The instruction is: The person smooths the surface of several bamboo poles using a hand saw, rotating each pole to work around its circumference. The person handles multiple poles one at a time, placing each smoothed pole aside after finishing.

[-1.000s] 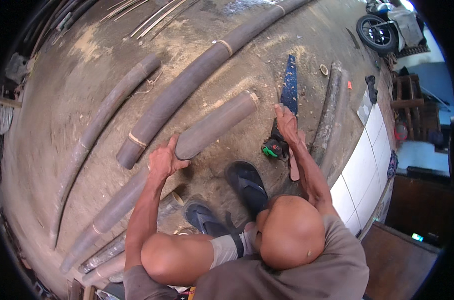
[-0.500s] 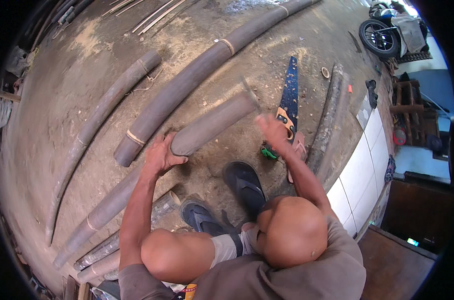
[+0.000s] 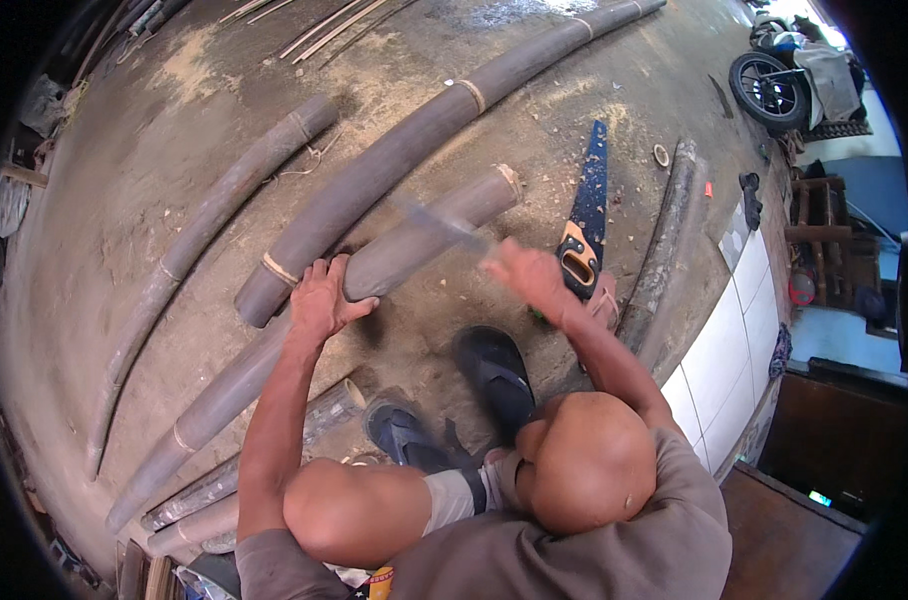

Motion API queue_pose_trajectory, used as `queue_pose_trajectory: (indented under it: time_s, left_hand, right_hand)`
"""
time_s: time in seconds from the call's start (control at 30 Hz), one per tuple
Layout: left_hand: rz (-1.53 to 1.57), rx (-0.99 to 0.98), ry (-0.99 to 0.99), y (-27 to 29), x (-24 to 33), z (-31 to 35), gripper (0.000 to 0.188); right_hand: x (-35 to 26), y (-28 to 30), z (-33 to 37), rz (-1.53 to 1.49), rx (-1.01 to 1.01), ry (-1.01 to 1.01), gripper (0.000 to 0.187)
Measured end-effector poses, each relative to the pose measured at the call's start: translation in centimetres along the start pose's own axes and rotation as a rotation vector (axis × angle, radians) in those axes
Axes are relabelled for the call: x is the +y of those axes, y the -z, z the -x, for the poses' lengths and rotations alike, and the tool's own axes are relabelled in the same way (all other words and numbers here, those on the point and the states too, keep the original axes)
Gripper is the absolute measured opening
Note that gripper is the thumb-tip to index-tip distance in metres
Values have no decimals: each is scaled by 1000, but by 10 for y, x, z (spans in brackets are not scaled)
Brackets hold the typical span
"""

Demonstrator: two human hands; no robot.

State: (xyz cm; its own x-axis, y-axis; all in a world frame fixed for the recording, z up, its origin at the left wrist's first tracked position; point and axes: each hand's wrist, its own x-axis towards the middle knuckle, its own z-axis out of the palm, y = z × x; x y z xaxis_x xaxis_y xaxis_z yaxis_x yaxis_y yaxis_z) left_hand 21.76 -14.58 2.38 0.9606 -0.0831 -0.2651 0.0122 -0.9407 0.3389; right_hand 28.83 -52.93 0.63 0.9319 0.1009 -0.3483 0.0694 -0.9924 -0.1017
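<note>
A short thick bamboo section point(image 3: 384, 258) slants across the ground in front of me. My left hand point(image 3: 321, 296) is closed around its near end, thumb on the right side. My right hand point(image 3: 530, 276) is closed on a knife point(image 3: 442, 225), its blade smeared by motion. The blade crosses over the middle of the section; whether it touches the surface, I cannot tell. The handle is mostly hidden in my fingers. Just right of that hand lies a handsaw point(image 3: 591, 195) with a dark blade and a wooden grip.
A long bamboo pole point(image 3: 399, 155) runs beyond the section, a thinner one point(image 3: 194, 240) left of it. Another pole point(image 3: 209, 400) lies by my left forearm. A mottled pole point(image 3: 664, 235) lies beside white tiles point(image 3: 709, 375). A motorbike wheel point(image 3: 769, 90) stands at far right.
The knife has come from the section's far end back toward its middle, with my right hand shifting slightly left and down. My left hand keeps its hold on the near end.
</note>
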Motion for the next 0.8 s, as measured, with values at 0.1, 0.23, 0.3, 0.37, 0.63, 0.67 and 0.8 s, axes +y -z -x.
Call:
queue_pose_trajectory:
  time_s: [0.1,0.23,0.3,0.37,0.63,0.67,0.8]
  left_hand:
    - [-29,23,-10,-11,-6,-2,100]
    - [48,13,1,-5,-2,0,101]
    - [68,-17,1,3,-7,-9,101]
    - [82,-37,16,5,-9,-10,102]
    - [164,-34,31,7,-14,-9,104]
    - [183,-42,-1,1,1,-18,105]
    - [163,-111,91,22,-4,-19,106]
  right_hand:
    - [47,27,-25,-425,126,-151,51]
    - [46,3,-11,-118,88,151,48]
    - [29,-12,-10,106,41,352,49]
    - [27,-12,-14,208,71,401,46]
    - [40,-12,-39,382,201,277,29]
    - [83,-18,-41,434,332,189,29]
    - [73,1,-56,112,168,188,31]
